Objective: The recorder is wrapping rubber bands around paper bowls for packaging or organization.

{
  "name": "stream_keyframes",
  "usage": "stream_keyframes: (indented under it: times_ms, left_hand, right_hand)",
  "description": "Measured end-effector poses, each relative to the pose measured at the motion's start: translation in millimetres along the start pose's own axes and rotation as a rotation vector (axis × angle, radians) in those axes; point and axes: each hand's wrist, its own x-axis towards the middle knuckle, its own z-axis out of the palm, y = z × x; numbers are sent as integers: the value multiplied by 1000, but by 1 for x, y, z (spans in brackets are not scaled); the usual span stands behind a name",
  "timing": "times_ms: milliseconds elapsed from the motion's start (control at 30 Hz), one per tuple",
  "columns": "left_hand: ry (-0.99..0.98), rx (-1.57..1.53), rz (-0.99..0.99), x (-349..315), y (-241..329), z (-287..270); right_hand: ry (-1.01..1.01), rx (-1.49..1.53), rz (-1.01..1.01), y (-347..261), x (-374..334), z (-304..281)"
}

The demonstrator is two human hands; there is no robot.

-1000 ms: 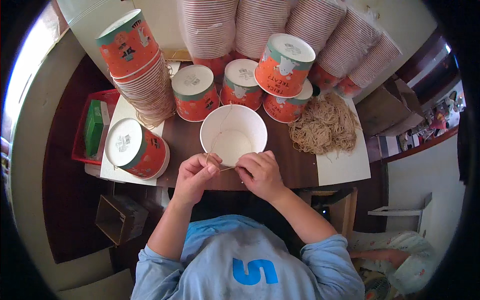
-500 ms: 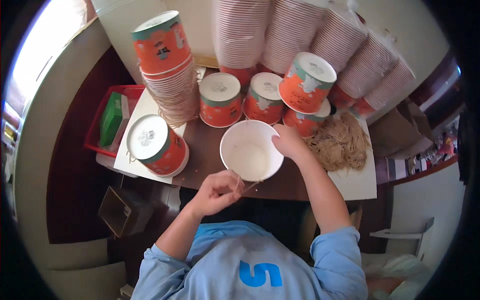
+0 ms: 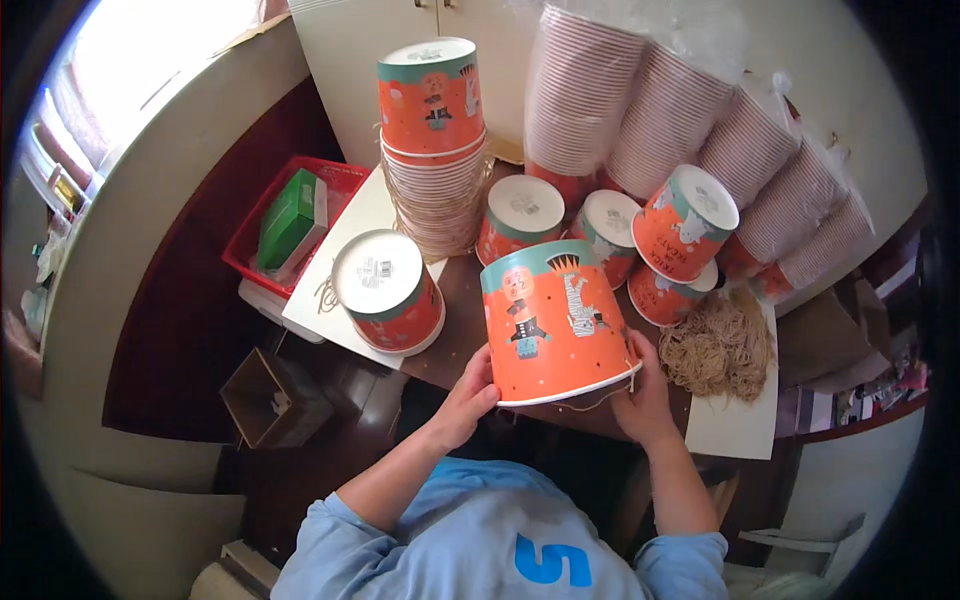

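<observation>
Between my two hands is an orange paper bucket [image 3: 548, 325] with a green band and cartoon figures, turned mouth down and tilted. My left hand [image 3: 466, 400] grips its white rim on the left side. On the right, my right hand [image 3: 646, 395] holds the rim, fingers partly behind the bucket. A thin tan string [image 3: 590, 405] hangs in a loop below the rim near my right hand. Just left of it, an upside-down bucket [image 3: 398, 315] stands on the table. Behind rises a nested bucket stack [image 3: 432, 110], with strings hanging around its lower rims.
Several plastic-wrapped bucket stacks [image 3: 585, 90] line the table's back right. In front of them are more upturned buckets [image 3: 525, 210] and a pile of tan string [image 3: 718, 345]. A red basket [image 3: 240, 245] holding a green box [image 3: 292, 220] sits left; a cardboard box [image 3: 270, 400] lies below.
The held bucket has turned from mouth toward me to mouth down. My left hand has left the string for the rim's left side; the string now hangs by my right hand. The view has shifted.
</observation>
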Motion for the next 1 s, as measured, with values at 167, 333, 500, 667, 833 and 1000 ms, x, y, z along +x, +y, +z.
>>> stream_keyframes:
  times_ms: [167, 333, 500, 667, 833, 1000]
  left_hand:
    - [-45, -33, -74, 2, 2, -5]
    - [-128, 418, 132, 11, 41, 12]
    - [-167, 805, 411, 39, 91, 1]
    - [-69, 735, 519, 69, 158, -2]
    - [36, 658, 686, 96, 215, -22]
    - [288, 558, 884, 107, 262, -62]
  right_hand:
    - [-292, 769, 340, 8, -3, -40]
    - [-333, 715, 263, -7, 2, -42]
    - [-245, 421, 312, -58, 39, -18]
    - [-208, 436, 28, -80, 113, -16]
    - [-180, 702, -164, -143, 169, -3]
    - [-165, 557, -313, -186, 229, 21]
